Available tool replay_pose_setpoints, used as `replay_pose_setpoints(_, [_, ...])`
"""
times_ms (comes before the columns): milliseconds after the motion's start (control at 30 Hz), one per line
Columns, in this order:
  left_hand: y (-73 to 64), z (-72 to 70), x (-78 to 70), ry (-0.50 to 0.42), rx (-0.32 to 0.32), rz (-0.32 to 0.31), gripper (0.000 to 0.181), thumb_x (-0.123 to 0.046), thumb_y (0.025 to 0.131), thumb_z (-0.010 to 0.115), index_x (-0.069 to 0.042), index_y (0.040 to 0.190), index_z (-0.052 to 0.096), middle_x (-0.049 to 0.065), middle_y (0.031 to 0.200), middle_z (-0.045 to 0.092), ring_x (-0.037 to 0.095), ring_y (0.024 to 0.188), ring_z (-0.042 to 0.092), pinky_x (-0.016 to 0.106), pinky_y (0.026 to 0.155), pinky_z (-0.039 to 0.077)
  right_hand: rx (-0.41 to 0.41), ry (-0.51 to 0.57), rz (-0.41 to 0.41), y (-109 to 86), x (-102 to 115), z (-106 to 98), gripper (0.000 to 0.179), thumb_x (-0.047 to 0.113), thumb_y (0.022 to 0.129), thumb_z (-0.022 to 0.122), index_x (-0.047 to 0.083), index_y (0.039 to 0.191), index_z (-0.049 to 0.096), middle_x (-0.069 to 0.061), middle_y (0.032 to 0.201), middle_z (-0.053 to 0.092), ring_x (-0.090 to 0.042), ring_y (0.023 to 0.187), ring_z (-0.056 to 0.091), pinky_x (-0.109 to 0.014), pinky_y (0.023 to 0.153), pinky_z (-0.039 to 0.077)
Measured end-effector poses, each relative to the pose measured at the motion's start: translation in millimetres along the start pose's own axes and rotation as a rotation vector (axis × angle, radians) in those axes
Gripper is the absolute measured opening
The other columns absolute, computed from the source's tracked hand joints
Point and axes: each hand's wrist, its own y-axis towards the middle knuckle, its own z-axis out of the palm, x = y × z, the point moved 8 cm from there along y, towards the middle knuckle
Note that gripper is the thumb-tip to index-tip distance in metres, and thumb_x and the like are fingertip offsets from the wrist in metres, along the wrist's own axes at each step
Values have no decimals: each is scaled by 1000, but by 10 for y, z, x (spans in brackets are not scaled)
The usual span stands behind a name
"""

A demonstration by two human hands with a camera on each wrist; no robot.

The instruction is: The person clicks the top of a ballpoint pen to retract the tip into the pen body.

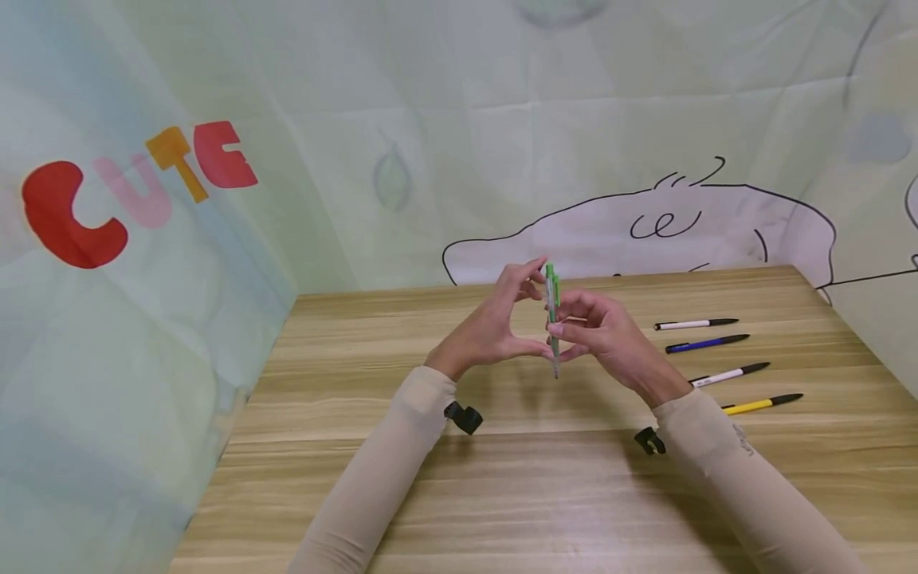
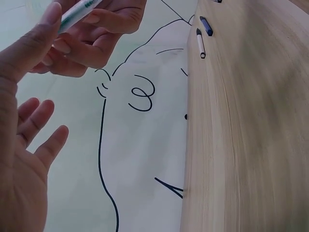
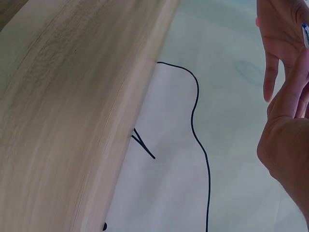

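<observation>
A pen with a green top and clip and a clear barrel (image 1: 553,299) stands nearly upright above the table, tip down. My right hand (image 1: 610,339) pinches it around the middle of the barrel. On its other side is my left hand (image 1: 495,315), spread in a C shape, its thumb close to the lower barrel and its index fingertip near the top. In the left wrist view, the pen (image 2: 77,15) lies by my left thumb, while the other left fingers stay apart from it. The right wrist view shows only a bit of the pen at its edge.
Right of my hands, several pens lie roughly parallel on the wooden table (image 1: 323,414): a white one (image 1: 696,324), a blue one (image 1: 708,344), another white one (image 1: 731,375) and a yellow one (image 1: 763,405). A printed curtain (image 1: 344,183) hangs behind and left.
</observation>
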Motion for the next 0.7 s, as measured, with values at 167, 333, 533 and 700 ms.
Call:
replay_pose_setpoints(167, [-79, -57, 52, -8, -7, -58, 118, -25, 72, 94, -15, 161, 16, 14, 142, 40, 22, 123, 51, 34, 114, 42, -15, -45, 16, -16, -36, -59, 20, 11, 96, 71, 12, 115, 63, -6, 107, 66, -20, 97, 70, -46, 74, 63])
replay_pose_setpoints(333, [-182, -123, 78, 19, -18, -76, 103, -26, 78, 91, -15, 158, 27, 7, 140, 44, 25, 124, 52, 33, 114, 42, -13, -73, 15, -32, -66, -108, 21, 15, 97, 71, 10, 115, 62, -12, 112, 65, -21, 98, 70, -47, 75, 63])
replay_pose_setpoints(533, [-304, -206, 56, 78, -19, -72, 85, -28, 84, 86, -14, 153, 38, 5, 138, 50, 21, 124, 53, 32, 109, 46, -19, -89, 14, -63, -51, -159, 21, 18, 97, 70, 9, 115, 63, -14, 112, 65, -27, 98, 70, -45, 76, 63])
replay_pose_setpoints(700, [-435, -278, 57, 110, -12, -85, 78, -28, 87, 82, -14, 152, 41, 4, 140, 51, 17, 124, 53, 35, 108, 47, -43, -114, 23, -92, -44, -235, 20, 18, 97, 70, 9, 114, 63, -8, 109, 66, -25, 96, 71, -42, 79, 63])
